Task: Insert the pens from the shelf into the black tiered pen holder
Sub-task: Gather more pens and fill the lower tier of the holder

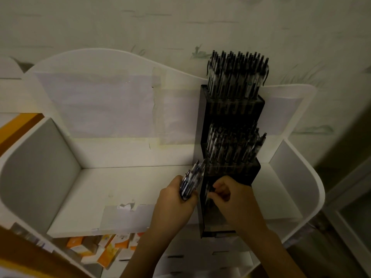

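Observation:
The black tiered pen holder [230, 117] stands on the right part of a white shelf [124, 189]. Its top tier and middle tier are packed with several upright pens [236, 77]. My left hand [176, 199] grips a bundle of pens [191, 179] just left of the holder, tips pointing up and to the right. My right hand [230, 194] hovers over the holder's lowest tier with curled fingers that seem to pinch a pen; the dim, blurred light hides most of it.
White side walls [40, 169] close the shelf on the left and right. Below the front edge lies a lower shelf with several orange and white boxes [104, 249]. A pale wall rises behind.

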A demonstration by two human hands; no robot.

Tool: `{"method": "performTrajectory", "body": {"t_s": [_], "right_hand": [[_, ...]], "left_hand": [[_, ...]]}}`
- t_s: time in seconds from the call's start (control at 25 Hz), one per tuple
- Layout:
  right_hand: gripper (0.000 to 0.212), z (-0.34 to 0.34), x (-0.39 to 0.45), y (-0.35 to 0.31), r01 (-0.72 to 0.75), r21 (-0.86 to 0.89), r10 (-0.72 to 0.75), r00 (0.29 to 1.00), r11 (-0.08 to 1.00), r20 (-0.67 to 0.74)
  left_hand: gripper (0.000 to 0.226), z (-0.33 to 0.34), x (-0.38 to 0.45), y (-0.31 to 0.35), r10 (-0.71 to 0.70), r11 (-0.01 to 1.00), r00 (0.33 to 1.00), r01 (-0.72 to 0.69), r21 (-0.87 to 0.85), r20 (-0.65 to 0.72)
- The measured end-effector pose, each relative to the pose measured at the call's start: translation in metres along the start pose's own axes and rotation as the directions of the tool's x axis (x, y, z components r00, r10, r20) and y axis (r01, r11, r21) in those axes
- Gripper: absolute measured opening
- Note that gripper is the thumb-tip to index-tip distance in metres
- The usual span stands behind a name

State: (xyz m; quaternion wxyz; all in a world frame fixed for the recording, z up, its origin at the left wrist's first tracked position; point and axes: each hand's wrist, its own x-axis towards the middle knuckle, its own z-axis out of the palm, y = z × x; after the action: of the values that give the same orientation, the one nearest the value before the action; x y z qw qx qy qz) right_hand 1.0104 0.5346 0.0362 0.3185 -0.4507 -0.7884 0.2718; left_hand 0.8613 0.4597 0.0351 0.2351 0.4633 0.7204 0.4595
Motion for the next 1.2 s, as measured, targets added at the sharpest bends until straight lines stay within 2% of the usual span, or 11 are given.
{"method": "performTrajectory", "body": {"t_s": [0.12,0.28,0.44,0.56,0.68,0.76,0.84,0.96,1.04,1.2], "right_hand": [[0.009,-0.01,0.001,-0.012,0.032,0.175,-0.018,0.997,0.984,-0.077],[0.014,-0.012,0.005,-0.026,-0.145,0.504,0.095,0.988,0.852,0.124],[0.014,-0.017,0.009,-0.024,-0.258,0.615,0.167,0.965,0.745,0.203],[0.01,-0.027,0.01,-0.028,-0.272,0.662,0.23,0.961,0.698,0.153],[0.008,-0.05,0.016,-0.03,-0.198,0.696,0.295,0.955,0.69,-0.021],[0.007,-0.071,0.019,-0.032,-0.093,0.665,0.27,0.948,0.741,-0.168],[0.009,-0.083,0.017,-0.033,-0.004,0.569,0.177,0.952,0.822,-0.249],[0.014,-0.072,0.008,-0.027,0.08,0.337,0.005,0.97,0.938,-0.243],[0.015,-0.053,0.004,-0.014,0.128,0.185,-0.084,0.969,0.974,-0.231],[0.013,-0.027,0.003,0.009,0.172,0.079,-0.15,0.961,0.982,-0.232]], "left_hand": [[0.016,0.002,-0.001,0.003,0.025,0.999,0.999,-0.024,-0.026,0.039],[0.013,0.006,-0.003,0.008,0.03,0.994,0.997,-0.022,-0.108,0.072],[0.016,0.007,-0.005,0.01,0.021,0.99,0.995,-0.007,-0.141,0.099],[0.023,0.004,-0.004,0.013,0.0,0.989,0.993,0.018,-0.147,0.122],[0.022,-0.001,-0.004,0.013,-0.024,0.99,0.991,0.042,-0.133,0.129],[0.018,-0.004,-0.004,0.011,-0.027,0.994,0.995,0.037,-0.103,0.1],[0.016,-0.005,-0.003,0.009,-0.023,0.998,0.997,0.027,-0.063,0.067],[0.013,-0.005,0.0,0.01,-0.014,0.998,0.999,0.016,-0.063,0.038],[0.013,-0.005,0.001,0.012,-0.006,0.998,1.0,0.008,-0.066,0.022],[0.013,-0.007,0.001,0.014,-0.008,0.997,1.0,0.008,-0.081,0.003]]}}
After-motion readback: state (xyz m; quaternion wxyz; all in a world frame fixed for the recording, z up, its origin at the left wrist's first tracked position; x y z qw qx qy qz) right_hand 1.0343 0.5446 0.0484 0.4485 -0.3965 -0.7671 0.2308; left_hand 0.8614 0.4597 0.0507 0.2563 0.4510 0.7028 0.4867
